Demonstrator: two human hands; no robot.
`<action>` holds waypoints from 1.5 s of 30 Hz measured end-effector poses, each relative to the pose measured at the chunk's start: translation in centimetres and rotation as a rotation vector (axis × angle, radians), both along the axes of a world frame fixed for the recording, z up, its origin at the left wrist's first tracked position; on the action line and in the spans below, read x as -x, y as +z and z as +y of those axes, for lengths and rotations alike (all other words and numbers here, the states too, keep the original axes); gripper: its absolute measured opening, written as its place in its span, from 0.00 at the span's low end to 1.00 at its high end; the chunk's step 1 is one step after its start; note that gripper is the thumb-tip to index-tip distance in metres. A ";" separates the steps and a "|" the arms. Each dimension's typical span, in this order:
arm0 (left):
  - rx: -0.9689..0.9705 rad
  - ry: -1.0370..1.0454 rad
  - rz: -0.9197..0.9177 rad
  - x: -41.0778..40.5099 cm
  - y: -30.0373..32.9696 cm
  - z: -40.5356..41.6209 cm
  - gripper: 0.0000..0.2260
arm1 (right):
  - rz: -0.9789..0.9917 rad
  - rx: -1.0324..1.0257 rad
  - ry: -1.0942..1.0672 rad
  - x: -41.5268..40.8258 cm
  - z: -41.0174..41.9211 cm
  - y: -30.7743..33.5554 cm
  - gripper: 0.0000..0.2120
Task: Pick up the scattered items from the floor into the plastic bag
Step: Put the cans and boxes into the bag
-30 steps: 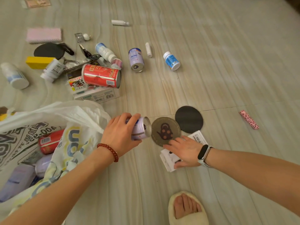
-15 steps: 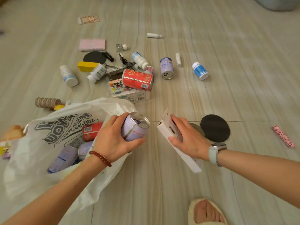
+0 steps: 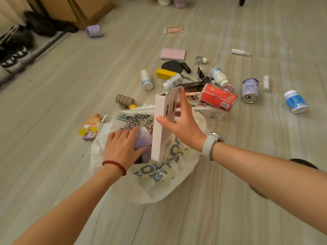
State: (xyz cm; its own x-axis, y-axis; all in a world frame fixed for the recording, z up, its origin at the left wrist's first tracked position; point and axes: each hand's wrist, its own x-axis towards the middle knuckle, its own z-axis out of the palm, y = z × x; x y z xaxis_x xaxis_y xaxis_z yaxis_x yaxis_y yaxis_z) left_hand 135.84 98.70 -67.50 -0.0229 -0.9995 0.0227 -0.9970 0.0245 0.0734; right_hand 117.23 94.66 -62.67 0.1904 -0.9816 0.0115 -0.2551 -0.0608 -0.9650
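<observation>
The white printed plastic bag (image 3: 159,181) lies open on the floor in front of me. My left hand (image 3: 122,147) is inside its mouth, wrapped around a purple can (image 3: 144,141). Above the bag opening, my right hand (image 3: 182,124) holds a flat white box (image 3: 162,128) upright, thumb on one face and fingers behind. Scattered behind the bag are a red can (image 3: 218,97), a purple can (image 3: 249,90), a blue-label bottle (image 3: 295,101), white bottles (image 3: 146,80), a yellow block (image 3: 165,73) and a pink pad (image 3: 172,54).
A cardboard roll (image 3: 124,99) and a small toy (image 3: 89,127) lie left of the bag. Another purple can (image 3: 94,30) rests far back near a wooden cabinet (image 3: 85,9). Shoes (image 3: 14,55) line the left wall. A black disc (image 3: 303,164) shows behind my right forearm.
My left hand has moved the purple can left and down into the bag. My right hand has lifted the white box off the floor to above the bag. The view has swung left.
</observation>
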 end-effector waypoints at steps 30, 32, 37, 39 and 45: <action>-0.039 0.429 0.454 -4.7 0.9 -2.3 0.14 | 1.050 0.324 0.697 -2.2 -0.2 -5.9 0.32; -0.016 0.390 0.429 -4.2 0.7 -2.2 0.15 | 1.073 0.282 0.766 -1.2 -0.2 -6.1 0.29; 0.017 0.189 0.234 -1.9 0.4 -1.3 0.24 | 1.162 0.171 0.952 1.8 1.6 -6.4 0.27; 0.050 0.076 0.159 -0.6 0.2 -0.6 0.25 | 1.096 0.309 0.925 2.7 2.6 -5.2 0.23; 0.111 0.001 0.207 1.9 0.8 -1.4 0.27 | 1.060 0.928 0.521 5.3 1.9 -3.7 0.20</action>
State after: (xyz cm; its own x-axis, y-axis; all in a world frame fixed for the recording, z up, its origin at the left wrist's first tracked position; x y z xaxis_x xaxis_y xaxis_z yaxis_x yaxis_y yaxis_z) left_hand 133.91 97.29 -66.68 -0.0048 -0.9906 0.1368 -0.9610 0.0424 0.2732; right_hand 111.96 96.58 -66.37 0.8251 -0.5239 0.2115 -0.5488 -0.8322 0.0798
